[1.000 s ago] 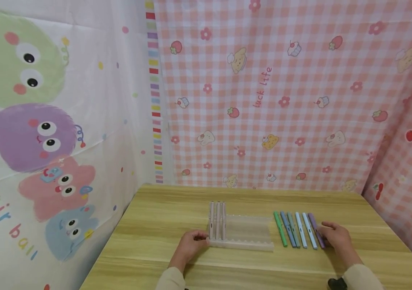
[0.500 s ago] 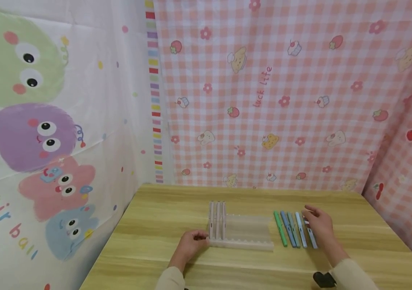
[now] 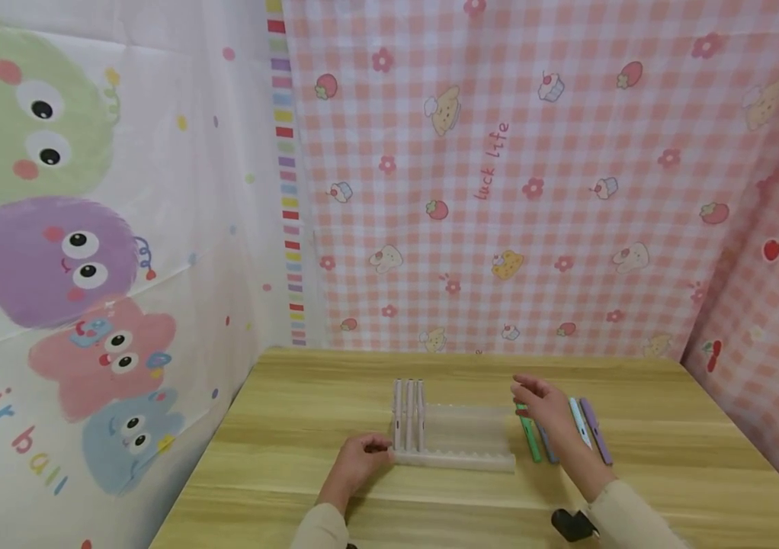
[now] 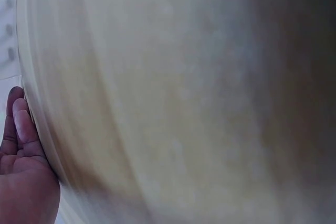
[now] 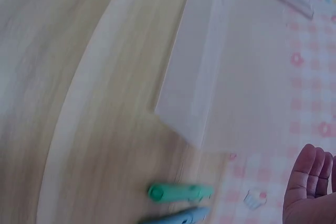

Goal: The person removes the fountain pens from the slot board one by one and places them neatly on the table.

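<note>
The right hand (image 3: 550, 415) had moved leftward over the row of loose pens, from the purple pen to the green pen; the left hand (image 3: 360, 467) had stayed at the rack.

Left side of the frame: a white cloth (image 3: 187, 183) with cartoon faces hung beside the table (image 3: 280, 412).

Lower centre: the left hand touched the left front corner of the rack (image 3: 468, 431). Its thumb and fingers were at that corner; whether they were clamped on it could not be told. In the left wrist view, its fingers showed at the left edge, beside a blurred wood surface.

The clear rack was positioned at lower centre, its notched bar toward the bottom of the frame. Three pale pens (image 3: 409, 415) were seated side by side in its left part.

Right of centre: the green pen (image 3: 533, 442) lay just beside the rack's right end, with a blue pen (image 3: 550, 451) next to it, partly covered. The right hand was above these pens, fingers loosely extended, thumb and fingers apart, with nothing visible in its grasp. A black device (image 3: 571, 524) was located at its wrist.

Farther right: a light blue pen (image 3: 579, 422), partly covered, then the purple pen (image 3: 597, 431). A pink checked cloth (image 3: 561, 225) formed the backdrop.
</note>
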Demonstrator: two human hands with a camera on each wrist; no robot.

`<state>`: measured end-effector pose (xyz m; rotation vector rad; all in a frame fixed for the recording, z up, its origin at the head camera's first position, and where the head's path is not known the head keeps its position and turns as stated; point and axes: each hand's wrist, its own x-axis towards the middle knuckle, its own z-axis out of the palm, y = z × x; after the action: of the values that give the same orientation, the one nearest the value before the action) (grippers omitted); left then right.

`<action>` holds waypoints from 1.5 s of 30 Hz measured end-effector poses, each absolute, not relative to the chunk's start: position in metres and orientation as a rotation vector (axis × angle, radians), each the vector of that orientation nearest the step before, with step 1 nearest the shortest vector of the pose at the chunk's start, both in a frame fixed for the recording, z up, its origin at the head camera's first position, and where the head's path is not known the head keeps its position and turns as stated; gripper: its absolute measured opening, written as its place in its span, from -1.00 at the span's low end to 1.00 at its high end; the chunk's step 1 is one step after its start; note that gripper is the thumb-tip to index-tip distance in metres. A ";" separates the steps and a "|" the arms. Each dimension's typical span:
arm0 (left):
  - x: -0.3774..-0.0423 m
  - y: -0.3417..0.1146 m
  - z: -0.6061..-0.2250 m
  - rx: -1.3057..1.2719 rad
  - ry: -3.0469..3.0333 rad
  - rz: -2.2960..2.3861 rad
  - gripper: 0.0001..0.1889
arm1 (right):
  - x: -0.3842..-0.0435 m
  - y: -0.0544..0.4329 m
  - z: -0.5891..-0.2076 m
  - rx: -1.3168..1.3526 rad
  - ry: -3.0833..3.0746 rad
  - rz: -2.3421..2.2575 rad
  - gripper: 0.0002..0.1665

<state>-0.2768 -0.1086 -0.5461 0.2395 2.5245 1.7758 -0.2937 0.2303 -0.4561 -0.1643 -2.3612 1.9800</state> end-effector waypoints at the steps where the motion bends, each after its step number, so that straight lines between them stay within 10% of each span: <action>1: -0.277 -0.109 -0.546 0.246 2.528 1.776 -0.82 | -0.294 0.226 -0.456 -0.157 -2.357 1.986 -0.47; 45: -0.277 -0.109 -0.544 0.227 2.510 1.768 -0.82 | -0.289 0.105 -0.523 0.028 -2.336 2.053 -0.63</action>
<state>-0.2765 -0.1089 -0.5444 0.2267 2.5095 1.7684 -0.2894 0.1054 -0.5234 0.0284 -2.3355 2.0531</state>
